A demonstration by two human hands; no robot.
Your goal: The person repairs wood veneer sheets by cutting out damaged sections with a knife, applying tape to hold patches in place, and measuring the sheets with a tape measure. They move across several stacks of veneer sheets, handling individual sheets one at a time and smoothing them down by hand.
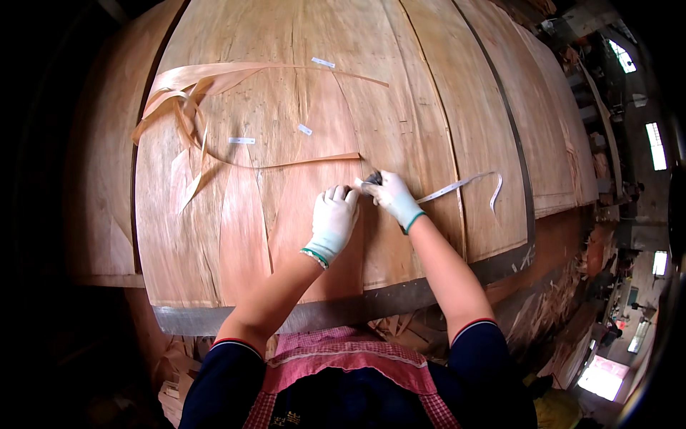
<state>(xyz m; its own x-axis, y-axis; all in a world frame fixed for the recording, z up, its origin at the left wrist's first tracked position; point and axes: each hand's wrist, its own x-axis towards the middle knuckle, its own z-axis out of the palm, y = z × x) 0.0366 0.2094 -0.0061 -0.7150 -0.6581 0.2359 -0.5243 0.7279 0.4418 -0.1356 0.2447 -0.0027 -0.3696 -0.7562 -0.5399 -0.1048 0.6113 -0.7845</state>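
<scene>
A wooden veneer sheet (400, 243) lies in front of me, with pinkish veneer pieces (318, 193) set into it. My right hand (393, 196), in a white glove, pinches a white tape (457, 187) that trails off to the right and curls at its end. At its fingertips shows a small dark patch; whether it is a tool or soiled glove I cannot tell. Just left of it, my left hand (334, 218), gloved too, rests on the veneer with its fingers curled in. What those fingers hold, if anything, is hidden.
Short white tape pieces (241, 141) are stuck farther up the sheet. Thin veneer strips (193, 107) lie tangled at the left, one reaching toward my hands. A dark metal edge (307, 314) borders the near side. Veneer scraps (543, 318) are heaped below at the right.
</scene>
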